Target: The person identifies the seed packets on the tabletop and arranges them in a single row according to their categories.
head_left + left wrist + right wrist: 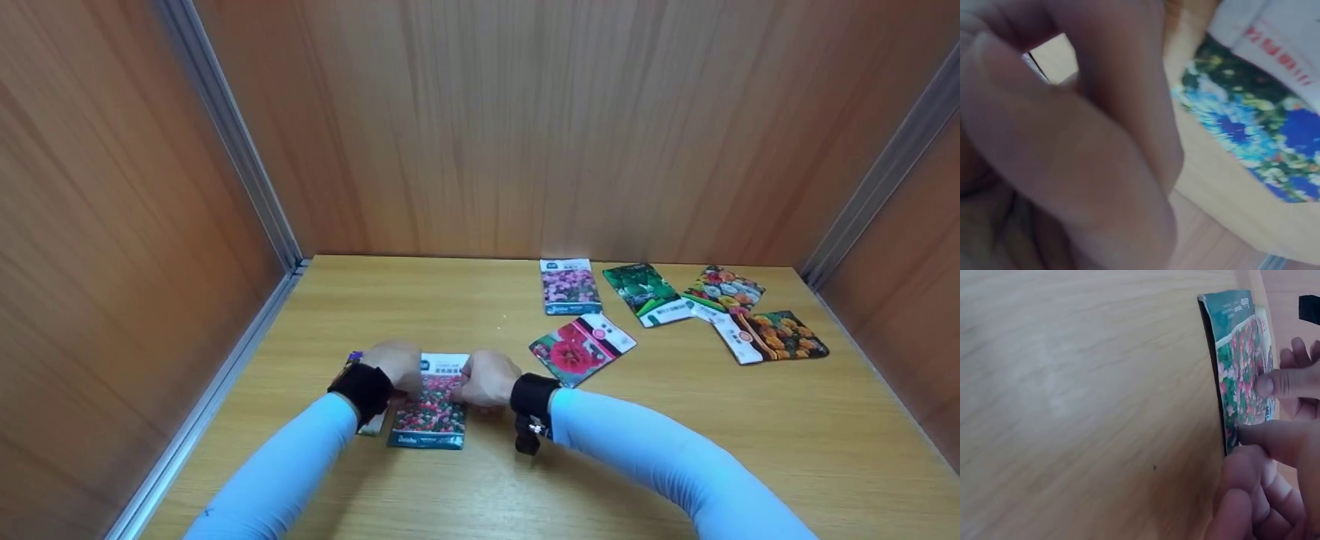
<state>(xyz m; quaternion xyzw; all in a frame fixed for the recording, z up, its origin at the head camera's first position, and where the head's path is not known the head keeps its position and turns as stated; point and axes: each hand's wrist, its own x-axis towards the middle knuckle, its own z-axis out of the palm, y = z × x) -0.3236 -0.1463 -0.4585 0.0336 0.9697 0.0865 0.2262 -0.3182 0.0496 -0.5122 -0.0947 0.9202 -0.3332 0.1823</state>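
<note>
A seed packet with small pink and red flowers (427, 418) lies upright to me on the table between both hands. My right hand (489, 379) pinches its right edge between thumb and fingers. On the opposite edge, my left hand (399, 365) grips the packet; its thumb (1266, 385) rests on the printed face in the right wrist view. Partly under the left hand is another packet with blue flowers (1235, 129), mostly hidden in the head view. A packet with a large red flower (574, 354) lies tilted, just beyond the right hand.
Toward the back right lie more packets: purple flowers (570, 289), green leaves (641, 287), mixed blooms (726, 291) and orange flowers (787, 337). The last few touch or overlap. Wooden panels (525, 127) enclose the table (750, 442) at the back and sides.
</note>
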